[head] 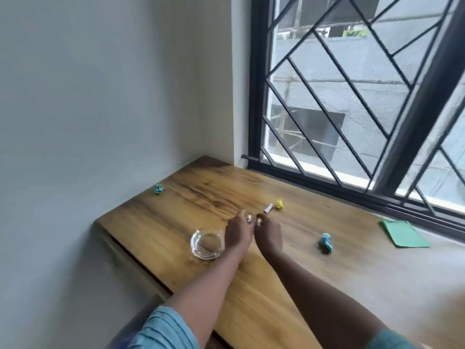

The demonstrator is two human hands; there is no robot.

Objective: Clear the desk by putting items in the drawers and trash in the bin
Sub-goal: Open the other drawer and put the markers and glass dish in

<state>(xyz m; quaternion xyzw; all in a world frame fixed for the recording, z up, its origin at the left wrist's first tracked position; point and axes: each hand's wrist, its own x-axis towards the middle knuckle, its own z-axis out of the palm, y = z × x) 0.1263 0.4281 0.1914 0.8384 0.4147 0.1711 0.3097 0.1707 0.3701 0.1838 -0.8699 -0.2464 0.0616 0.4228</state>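
"Two hands are seen over the wooden surface (156, 222); what is held?"

"A white bit (249, 218) is pinched at the fingertips of the left hand (239, 231), and a second white bit (258, 223) is pinched by the right hand (269, 233). Both bits are blurred, so what they are cannot be told."

"Where is the rest of the litter found?"

"A white stub (268, 208) is laid just beyond the right hand, close beside a yellow paper wad (279, 204). A blue wad (158, 189) is left at the far left by the wall (100, 122). Another blue wad (326, 243) is set to the right, well apart from the hands."

"And beside the left hand?"

"A glass ashtray (207, 244) is placed just left of it. A green sheet (403, 233) is laid at the far right, near the window (352, 122)."
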